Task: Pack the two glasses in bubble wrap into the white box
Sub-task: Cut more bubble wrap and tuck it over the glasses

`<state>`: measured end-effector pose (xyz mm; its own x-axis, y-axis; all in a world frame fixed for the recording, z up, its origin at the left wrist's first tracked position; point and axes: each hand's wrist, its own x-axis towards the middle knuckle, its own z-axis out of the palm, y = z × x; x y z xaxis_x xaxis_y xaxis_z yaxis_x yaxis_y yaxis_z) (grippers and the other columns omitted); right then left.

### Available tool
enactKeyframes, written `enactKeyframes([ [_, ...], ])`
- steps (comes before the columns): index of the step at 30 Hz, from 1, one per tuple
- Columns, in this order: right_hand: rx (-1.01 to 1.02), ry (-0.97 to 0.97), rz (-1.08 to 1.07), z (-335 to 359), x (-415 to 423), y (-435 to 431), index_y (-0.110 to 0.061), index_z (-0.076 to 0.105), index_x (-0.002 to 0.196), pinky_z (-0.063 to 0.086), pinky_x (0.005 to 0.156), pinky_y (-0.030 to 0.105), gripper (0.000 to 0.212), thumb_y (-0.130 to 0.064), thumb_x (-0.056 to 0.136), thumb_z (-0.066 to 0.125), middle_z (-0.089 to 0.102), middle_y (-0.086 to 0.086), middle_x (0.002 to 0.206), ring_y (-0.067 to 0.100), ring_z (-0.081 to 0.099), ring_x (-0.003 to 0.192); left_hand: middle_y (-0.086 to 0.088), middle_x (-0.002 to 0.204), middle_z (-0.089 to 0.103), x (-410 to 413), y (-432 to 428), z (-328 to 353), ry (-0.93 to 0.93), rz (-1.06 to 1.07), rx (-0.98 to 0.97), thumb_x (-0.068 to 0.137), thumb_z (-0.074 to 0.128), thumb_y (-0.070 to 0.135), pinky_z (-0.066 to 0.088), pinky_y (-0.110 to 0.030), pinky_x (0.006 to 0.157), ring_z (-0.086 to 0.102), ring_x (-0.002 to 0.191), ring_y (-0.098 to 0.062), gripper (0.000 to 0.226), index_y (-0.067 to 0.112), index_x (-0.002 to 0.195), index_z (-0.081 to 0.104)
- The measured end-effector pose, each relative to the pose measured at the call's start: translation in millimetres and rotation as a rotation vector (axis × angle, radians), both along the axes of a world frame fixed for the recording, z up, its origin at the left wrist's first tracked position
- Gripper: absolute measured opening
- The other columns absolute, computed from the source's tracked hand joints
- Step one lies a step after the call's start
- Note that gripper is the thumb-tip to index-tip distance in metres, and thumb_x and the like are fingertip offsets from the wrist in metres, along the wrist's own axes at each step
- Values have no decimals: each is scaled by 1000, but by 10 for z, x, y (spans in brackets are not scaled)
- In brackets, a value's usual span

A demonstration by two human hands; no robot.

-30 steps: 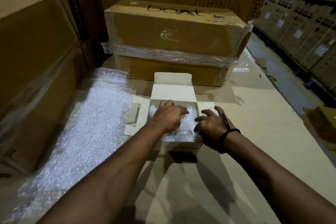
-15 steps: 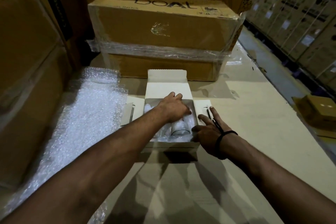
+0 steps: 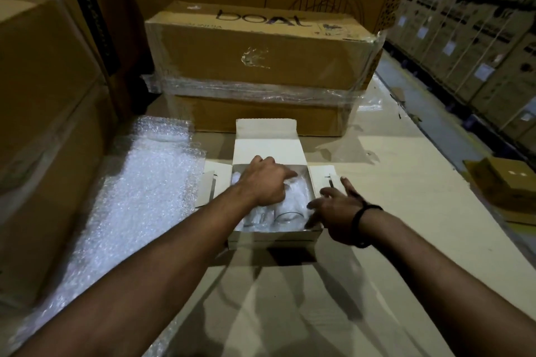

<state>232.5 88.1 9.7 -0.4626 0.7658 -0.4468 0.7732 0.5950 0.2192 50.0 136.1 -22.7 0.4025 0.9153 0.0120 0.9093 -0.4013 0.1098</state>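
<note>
The white box (image 3: pixel 274 237) lies open in the middle of the table, its lid flap (image 3: pixel 266 142) standing up at the far side. Two glasses wrapped in bubble wrap (image 3: pixel 293 204) lie side by side inside it; the rim of the right glass (image 3: pixel 287 216) shows at the near end. My left hand (image 3: pixel 265 181) reaches into the box and presses down on the wrapped glasses, hiding most of the left one. My right hand (image 3: pixel 338 209) rests with spread fingers at the box's right wall, near the right side flap (image 3: pixel 323 180).
A large sheet of bubble wrap (image 3: pixel 124 211) lies on the table left of the box. A film-wrapped cardboard carton (image 3: pixel 261 64) stands just behind it. Big cartons (image 3: pixel 43 124) wall the left side. A small brown box (image 3: pixel 507 185) sits at the right edge.
My left hand has stayed in the box, pushing on the glasses. My right hand has opened and slid a little along the box's right wall.
</note>
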Motion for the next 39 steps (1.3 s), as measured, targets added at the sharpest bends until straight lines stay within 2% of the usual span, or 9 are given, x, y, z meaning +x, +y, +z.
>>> enactKeyframes([
  [2, 76, 94, -30, 124, 61, 141, -48, 51, 128, 6, 112, 58, 40, -27, 94, 48, 41, -17, 144, 20, 25, 140, 2, 146, 49, -82, -115, 49, -30, 57, 13, 91, 51, 45, 29, -41, 102, 42, 127, -24, 55, 29, 143, 45],
  [5, 192, 147, -31, 181, 36, 359, -46, 52, 126, 16, 112, 53, 33, -38, 95, 44, 45, -19, 141, 20, 32, 135, -5, 156, 33, -105, -295, 20, 119, 152, -99, 79, 40, 82, 21, -49, 111, 30, 139, -31, 91, 24, 149, 32],
  [7, 213, 80, 20, 124, -79, 475, -45, 51, 129, 20, 109, 50, 36, -48, 93, 45, 46, -17, 142, 20, 35, 133, -7, 159, 25, -54, -389, -36, 183, 223, -170, 68, 40, 92, 12, -53, 115, 22, 143, -33, 111, 21, 152, 25],
  [14, 192, -251, 22, -259, -419, 685, -42, 45, 133, 9, 105, 61, 58, -50, 78, 63, 47, -9, 141, 27, 26, 137, -11, 150, 33, 60, -454, -224, 164, 352, -126, 62, 52, 89, 10, -54, 115, 28, 137, -34, 114, 18, 148, 24],
  [20, 108, -159, -51, -204, -398, 702, -39, 41, 138, -5, 109, 66, 54, -46, 86, 55, 41, -5, 147, 29, 18, 142, -13, 149, 35, 57, -410, -244, 206, 330, -125, 61, 48, 91, 7, -57, 113, 32, 135, -35, 111, 24, 147, 27],
  [23, 117, -33, -72, -89, -276, 583, -40, 37, 141, -12, 108, 66, 65, -65, 83, 49, 29, -7, 154, 26, 8, 146, -11, 159, 23, -74, -430, -156, 204, 327, -125, 62, 53, 89, 0, -58, 115, 19, 145, -35, 119, 23, 153, 13],
  [27, 99, -171, -59, -169, -207, 356, -36, 40, 141, -20, 103, 68, 82, -81, 73, 45, 14, -3, 159, 28, -3, 147, -9, 160, 23, -384, -448, -42, 349, 348, -137, 57, 53, 92, -13, -62, 111, 7, 149, -34, 130, 20, 155, 6],
  [34, 142, -164, -116, -432, -318, 377, -27, 37, 143, -17, 102, 70, 75, -63, 79, 53, 15, 3, 158, 37, -4, 145, -12, 160, 24, -420, -414, -129, 440, 279, -141, 59, 39, 97, -22, -62, 109, 0, 149, -36, 129, 17, 156, 5],
  [39, 143, -19, -142, -239, -268, 227, -33, 42, 139, -8, 110, 62, 69, -64, 79, 56, 17, 0, 158, 29, 3, 146, -4, 163, 10, -605, -623, 10, 217, 280, -93, 65, 46, 91, -14, -55, 115, -2, 150, -25, 124, 17, 156, 4],
])
